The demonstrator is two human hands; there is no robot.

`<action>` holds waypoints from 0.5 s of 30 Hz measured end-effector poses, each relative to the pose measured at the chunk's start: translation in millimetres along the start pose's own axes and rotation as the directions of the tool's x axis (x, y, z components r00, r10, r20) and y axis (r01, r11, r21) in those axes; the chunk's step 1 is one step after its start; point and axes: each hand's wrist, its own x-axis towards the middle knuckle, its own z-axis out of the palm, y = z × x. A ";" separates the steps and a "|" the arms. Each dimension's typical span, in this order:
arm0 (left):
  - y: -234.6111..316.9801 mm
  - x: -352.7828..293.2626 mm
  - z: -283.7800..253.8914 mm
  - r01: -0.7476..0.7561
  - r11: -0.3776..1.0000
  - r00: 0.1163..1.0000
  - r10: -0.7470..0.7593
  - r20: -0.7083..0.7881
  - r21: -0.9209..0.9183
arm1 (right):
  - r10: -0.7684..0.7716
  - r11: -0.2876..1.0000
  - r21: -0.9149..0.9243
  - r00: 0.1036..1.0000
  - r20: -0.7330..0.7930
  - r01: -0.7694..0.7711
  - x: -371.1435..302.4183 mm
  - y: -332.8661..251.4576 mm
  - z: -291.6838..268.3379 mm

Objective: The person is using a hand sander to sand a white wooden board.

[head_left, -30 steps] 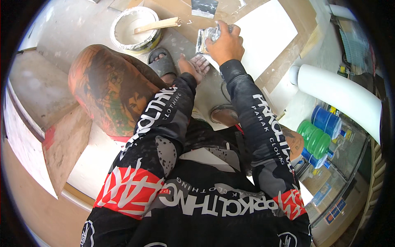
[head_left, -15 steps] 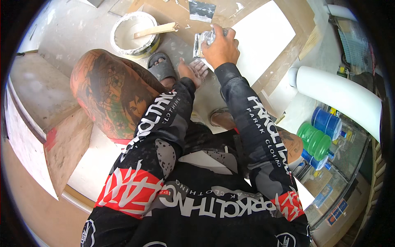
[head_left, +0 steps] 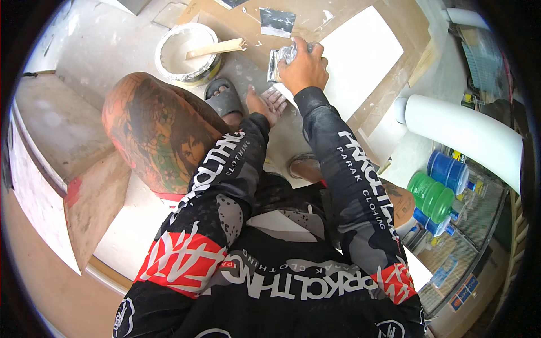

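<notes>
My right hand (head_left: 307, 67) is closed around a grey, white-smeared block (head_left: 277, 63), above the left edge of a white panel (head_left: 366, 59). The block's underside is hidden, so I cannot tell whether it touches the panel. My left hand (head_left: 269, 102) is open beside the panel's near left corner, palm up and fingers stretched out, with white dust on them. Nothing shows in it. To the left stands a round bucket (head_left: 160, 63) of white paste, with a flat wooden stick (head_left: 217, 49) lying across its rim.
Beneath the panel lies brown cardboard (head_left: 389, 84), with a dark rectangular sheet (head_left: 278, 22) on it. My sandalled foot (head_left: 224, 97) is near the bucket. At right are a white roll (head_left: 462, 132) and blue and green water bottles (head_left: 431, 197). A wooden box (head_left: 93, 191) stands left.
The view has shifted slightly, so the bucket and my left leg appear a little lower and further right. My right hand keeps its hold on the block; my left hand stays open.
</notes>
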 end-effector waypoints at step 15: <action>3.4 -10.8 5.8 0.161 0.978 0.840 -0.066 0.539 -0.131 | -0.030 1.000 -0.004 0.999 -0.036 0.029 -5.6 -2.4 -0.3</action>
